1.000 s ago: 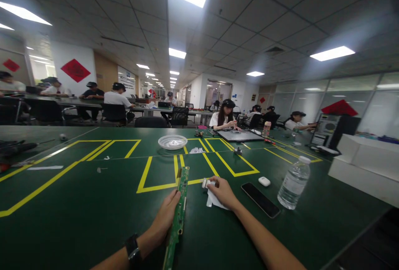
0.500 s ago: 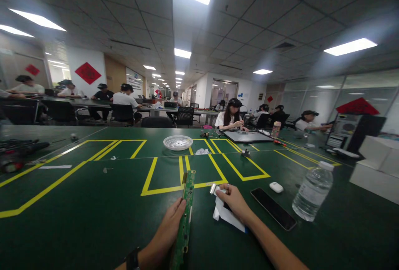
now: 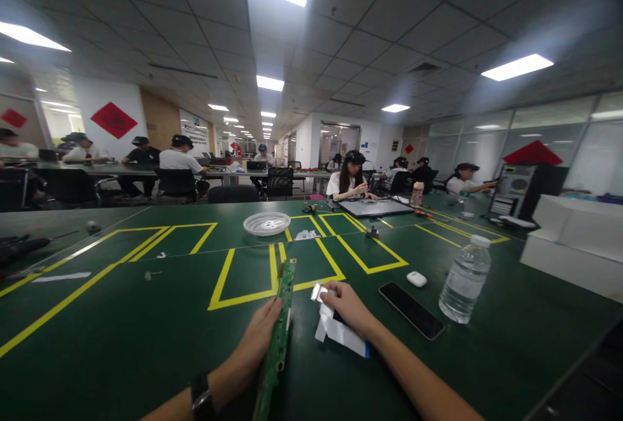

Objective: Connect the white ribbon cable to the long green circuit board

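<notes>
My left hand (image 3: 265, 322) is wrapped round the edge of a long, narrow green circuit board (image 3: 281, 336), which stands on edge and points away from me. Just to its right, my right hand (image 3: 346, 304) pinches a white flat ribbon cable (image 3: 339, 334) near its shiny metal end. The cable's folded length hangs below my fingers and finishes in a blue tip. A gap separates the board and the cable. My right fingertips are partly hidden behind the hand.
Right of my right hand lie a black phone (image 3: 411, 309), a white earbud case (image 3: 416, 279) and a water bottle (image 3: 464, 279). A white round basket (image 3: 267, 224) and paper scraps (image 3: 307, 235) sit farther back. White boxes (image 3: 574, 249) stand at the right edge. A co-worker (image 3: 351, 178) sits opposite.
The view has turned slightly right, so the table things shift left in the picture. Both hands keep their holds on the board and the cable.
</notes>
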A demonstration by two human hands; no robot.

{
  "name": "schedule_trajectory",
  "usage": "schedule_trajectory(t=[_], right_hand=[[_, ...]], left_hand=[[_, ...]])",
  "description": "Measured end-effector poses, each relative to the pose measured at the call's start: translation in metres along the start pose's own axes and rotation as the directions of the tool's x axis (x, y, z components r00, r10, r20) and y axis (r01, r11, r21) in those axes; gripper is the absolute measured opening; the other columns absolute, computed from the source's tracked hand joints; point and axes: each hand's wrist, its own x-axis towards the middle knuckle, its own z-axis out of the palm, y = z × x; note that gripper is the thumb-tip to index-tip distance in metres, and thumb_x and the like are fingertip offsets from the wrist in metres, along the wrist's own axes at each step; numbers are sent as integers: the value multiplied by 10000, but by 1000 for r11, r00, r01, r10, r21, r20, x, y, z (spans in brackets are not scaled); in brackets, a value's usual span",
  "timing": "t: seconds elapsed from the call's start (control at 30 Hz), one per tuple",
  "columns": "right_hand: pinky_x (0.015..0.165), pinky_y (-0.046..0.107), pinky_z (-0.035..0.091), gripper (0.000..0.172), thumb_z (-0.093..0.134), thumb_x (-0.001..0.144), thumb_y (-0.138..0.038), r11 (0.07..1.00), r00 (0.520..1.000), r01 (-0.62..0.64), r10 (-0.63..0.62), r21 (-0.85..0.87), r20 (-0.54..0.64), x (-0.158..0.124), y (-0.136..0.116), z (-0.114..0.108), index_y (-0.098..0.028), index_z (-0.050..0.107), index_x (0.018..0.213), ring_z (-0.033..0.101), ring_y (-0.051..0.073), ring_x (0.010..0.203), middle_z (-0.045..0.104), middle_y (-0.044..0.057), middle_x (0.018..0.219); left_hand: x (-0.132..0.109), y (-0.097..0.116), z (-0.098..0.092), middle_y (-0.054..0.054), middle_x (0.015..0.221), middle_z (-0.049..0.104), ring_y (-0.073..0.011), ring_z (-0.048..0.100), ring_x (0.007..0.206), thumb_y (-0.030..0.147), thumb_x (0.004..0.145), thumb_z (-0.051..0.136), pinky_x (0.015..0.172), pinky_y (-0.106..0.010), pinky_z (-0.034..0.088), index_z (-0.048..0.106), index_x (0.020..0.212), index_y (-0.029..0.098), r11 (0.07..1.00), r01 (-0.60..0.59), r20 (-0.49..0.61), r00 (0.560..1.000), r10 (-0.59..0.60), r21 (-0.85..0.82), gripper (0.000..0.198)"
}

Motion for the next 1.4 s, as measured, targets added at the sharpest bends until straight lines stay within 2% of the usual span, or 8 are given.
schedule_trajectory(t=[0.17,0.3,0.4,0.5,0.67,0.8,1.13,1.4], right_hand=[[518,209,319,320,606,732,-459,995,998,-48,51,89,-38,15,-6,13,-150,597,816,457,97,550,544,-30,635],[512,208,305,238,586,754,-396,995,997,-69,72,66,-41,31,-6,24,-159,566,750,436,93,543,512,-45,605],[507,202,297,188,551,775,-332,998,996,-64,63,-10,-69,36,-8,28,-157,554,706,436,91,559,498,-46,601],[497,199,295,203,535,795,-331,998,997,-55,55,1,-59,32,-9,30,-153,550,697,432,89,554,493,-43,598],[454,195,274,318,559,812,-460,997,989,-32,21,73,147,16,-8,34,-162,538,704,374,69,469,448,-62,547],[497,196,344,287,592,793,-434,998,974,62,-68,31,218,13,-8,37,-151,590,744,446,80,533,527,-32,621],[527,211,347,82,486,763,-215,995,985,-36,21,88,173,9,-20,37,-168,549,742,460,97,550,535,-34,634],[501,209,292,346,494,865,-466,997,975,55,-41,-58,218,15,-4,32,-165,518,697,385,88,538,454,-44,614]], left_hand=[[46,9,-2,-18,765,658,-125,603,674,477,728,680,607,-192,484,603,897,155,993,-102,49,994,99,62,371],[64,4,-6,1,683,637,-110,578,581,465,743,668,550,-186,462,597,924,144,999,-46,92,995,46,1,375],[63,-1,-10,23,627,609,-90,542,524,458,767,647,524,-176,436,602,933,150,999,-31,183,983,29,9,353],[60,-2,-11,16,674,624,-88,548,549,461,761,652,540,-177,439,608,925,151,998,-47,176,984,41,29,354],[62,-4,-11,-5,783,642,-99,580,631,476,742,666,597,-194,466,603,931,151,997,-73,179,981,74,-13,381],[64,-7,-12,-8,806,642,-101,592,646,442,767,656,590,-195,470,592,947,160,996,-78,237,968,83,-31,341],[60,-2,-12,-15,827,648,-113,613,703,418,783,652,639,-204,492,593,978,163,995,-69,236,968,85,-77,327],[57,0,-10,-25,853,641,-111,597,721,454,810,612,650,-199,479,594,1030,168,998,-61,276,959,66,-28,362]])
